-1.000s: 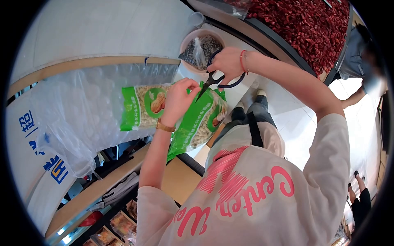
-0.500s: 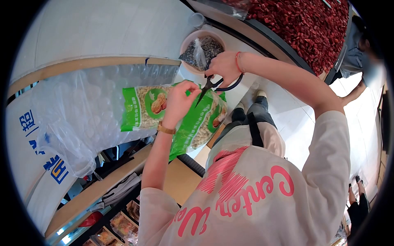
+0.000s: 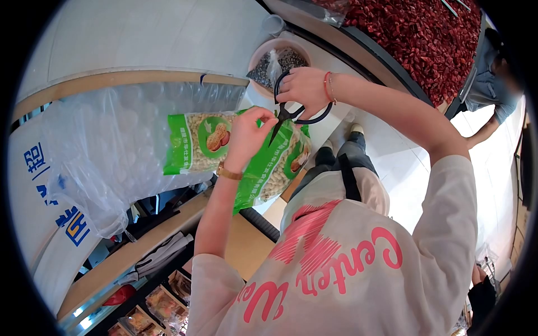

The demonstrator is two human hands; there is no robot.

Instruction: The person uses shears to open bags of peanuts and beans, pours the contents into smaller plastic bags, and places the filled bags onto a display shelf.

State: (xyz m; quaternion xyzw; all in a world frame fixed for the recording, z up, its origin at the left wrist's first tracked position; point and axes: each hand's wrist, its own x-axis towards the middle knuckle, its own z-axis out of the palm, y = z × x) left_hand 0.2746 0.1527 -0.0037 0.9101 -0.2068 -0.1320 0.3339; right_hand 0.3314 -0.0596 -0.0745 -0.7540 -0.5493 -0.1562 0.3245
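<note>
Head view: the step in hand looks like cutting open the bag (image 3: 193, 143), a green pack of peanuts that lies on its side on a clear plastic sheet (image 3: 112, 145). The left hand (image 3: 246, 140), with a watch at the wrist, has its fingers (image 3: 263, 115) pinched together on the bag's upper edge and holds the film up. The right hand (image 3: 305, 89), just beyond the bag, has its fingers clamped through the loops of the scissors (image 3: 286, 115). The dark blades point down at the pinched edge and appear to touch it; whether they have bitten into the film I cannot tell.

Beyond the bag stands a pink bowl (image 3: 258, 53) of dark seeds, and farther beyond it a bin of red chillies (image 3: 414, 39). Another person stands well away from the bag, past the chillies.

As I judge it, the cut is at its start. The next move calls for the left hand to keep the edge taut while the blades close along the top, clear of the pinching fingers.

Against the frame half a second back, little differs: the right hand sits slightly higher, nearer the bowl, the scissor loops look a touch wider apart, and the bag lies as it did.
</note>
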